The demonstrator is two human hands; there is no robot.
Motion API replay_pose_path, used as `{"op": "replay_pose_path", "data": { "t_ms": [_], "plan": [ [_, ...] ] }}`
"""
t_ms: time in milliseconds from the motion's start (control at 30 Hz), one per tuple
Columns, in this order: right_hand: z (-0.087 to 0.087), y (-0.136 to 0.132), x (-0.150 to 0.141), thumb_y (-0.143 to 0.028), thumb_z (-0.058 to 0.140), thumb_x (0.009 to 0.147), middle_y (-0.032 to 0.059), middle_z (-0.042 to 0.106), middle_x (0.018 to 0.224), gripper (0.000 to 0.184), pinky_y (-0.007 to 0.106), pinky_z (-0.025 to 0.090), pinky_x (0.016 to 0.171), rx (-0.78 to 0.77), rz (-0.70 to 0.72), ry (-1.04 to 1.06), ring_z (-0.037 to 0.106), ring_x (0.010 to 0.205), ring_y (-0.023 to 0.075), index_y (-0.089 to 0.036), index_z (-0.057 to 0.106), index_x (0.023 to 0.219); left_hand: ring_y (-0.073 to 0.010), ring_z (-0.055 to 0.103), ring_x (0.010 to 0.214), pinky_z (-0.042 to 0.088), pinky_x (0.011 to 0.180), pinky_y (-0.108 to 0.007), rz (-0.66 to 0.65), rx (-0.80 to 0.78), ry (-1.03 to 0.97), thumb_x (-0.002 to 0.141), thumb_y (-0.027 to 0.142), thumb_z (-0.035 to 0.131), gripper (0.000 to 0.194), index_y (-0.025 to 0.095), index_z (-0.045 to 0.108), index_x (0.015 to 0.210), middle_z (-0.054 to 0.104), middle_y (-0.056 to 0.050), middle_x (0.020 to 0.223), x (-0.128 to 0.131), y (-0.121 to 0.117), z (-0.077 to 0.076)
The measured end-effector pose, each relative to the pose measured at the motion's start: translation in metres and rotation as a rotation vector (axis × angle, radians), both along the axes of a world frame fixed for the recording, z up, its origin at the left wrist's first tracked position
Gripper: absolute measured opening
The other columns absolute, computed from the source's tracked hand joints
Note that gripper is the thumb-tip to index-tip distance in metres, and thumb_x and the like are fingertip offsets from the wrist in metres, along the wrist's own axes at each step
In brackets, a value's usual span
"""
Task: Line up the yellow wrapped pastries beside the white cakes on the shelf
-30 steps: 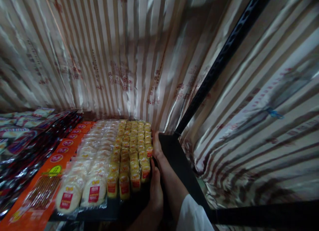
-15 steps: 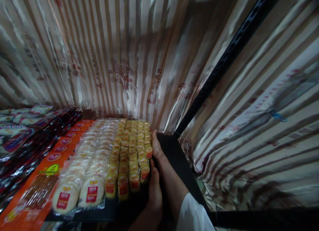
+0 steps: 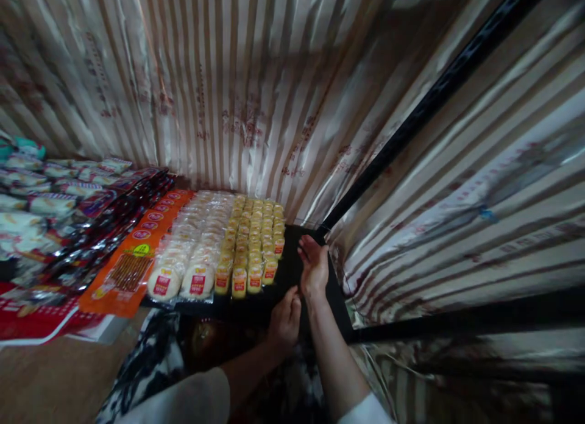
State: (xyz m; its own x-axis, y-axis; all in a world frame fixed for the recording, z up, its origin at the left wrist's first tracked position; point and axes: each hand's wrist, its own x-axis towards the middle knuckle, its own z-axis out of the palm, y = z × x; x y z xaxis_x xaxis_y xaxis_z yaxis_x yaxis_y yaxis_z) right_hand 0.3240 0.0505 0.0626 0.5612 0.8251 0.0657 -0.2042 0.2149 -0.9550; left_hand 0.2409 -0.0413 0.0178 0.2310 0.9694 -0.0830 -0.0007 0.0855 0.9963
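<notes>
Rows of small yellow packets with red labels [image 3: 256, 241] stand packed on a black shelf [image 3: 286, 278]. My right hand [image 3: 313, 264] hovers open, palm toward the packets, just right of the rows and not touching them. My left hand [image 3: 284, 318] is lower, at the shelf's front edge, fingers loosely curled with nothing in them. Left of the yellow packets lie stacks of round white cakes in clear wrap [image 3: 192, 256].
Orange snack packs [image 3: 132, 265] and dark shiny packets [image 3: 77, 229] fill the shelf's left side. A striped foil sheet [image 3: 228, 89] lines the back and right. A black slotted upright [image 3: 425, 113] rises at the shelf's right corner. Brown floor [image 3: 50, 381] shows lower left.
Both hands have come away from the right side of the yellow packets and drawn back toward me. The view has pulled back and lower, showing more shelf and floor.
</notes>
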Motion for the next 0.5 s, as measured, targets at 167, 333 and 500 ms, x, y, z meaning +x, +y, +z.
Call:
{"op": "replay_pose_path", "data": {
  "t_ms": [167,333,500],
  "plan": [
    [0.0,-0.091,-0.03,-0.051,0.045,0.084,0.0108,0.068,0.096,0.043,0.032,0.046,0.069,-0.005,-0.023,-0.102,0.064,0.085,0.0205,-0.017,0.063,0.101,-0.0177,0.063,0.085,0.047,0.08,-0.028,-0.126,0.079,0.195,0.089,0.028,0.034,0.032,0.02,0.065,0.091,0.069,-0.005,0.087,-0.062,-0.065,-0.006],
    [-0.021,-0.165,-0.066,-0.048,0.046,0.085,0.0043,0.068,0.072,0.036,0.03,0.045,0.064,-0.175,0.139,-0.293,0.06,0.067,0.0181,-0.02,0.067,0.089,-0.0159,0.062,0.08,0.044,0.075,-0.024,-0.203,-0.079,0.41,0.083,0.019,0.039,0.025,0.019,0.065,0.087,0.069,-0.003,0.084,-0.121,-0.094,-0.032],
    [-0.069,-0.182,-0.089,-0.043,0.055,0.079,0.004,0.072,0.087,0.027,0.037,0.048,0.078,-0.46,0.562,-0.531,0.065,0.083,0.0227,-0.025,0.069,0.093,-0.018,0.063,0.093,0.044,0.081,-0.025,-0.092,-0.36,0.605,0.084,0.017,0.043,0.024,0.018,0.065,0.094,0.071,-0.006,0.099,-0.153,-0.084,-0.064]
  ]
}}
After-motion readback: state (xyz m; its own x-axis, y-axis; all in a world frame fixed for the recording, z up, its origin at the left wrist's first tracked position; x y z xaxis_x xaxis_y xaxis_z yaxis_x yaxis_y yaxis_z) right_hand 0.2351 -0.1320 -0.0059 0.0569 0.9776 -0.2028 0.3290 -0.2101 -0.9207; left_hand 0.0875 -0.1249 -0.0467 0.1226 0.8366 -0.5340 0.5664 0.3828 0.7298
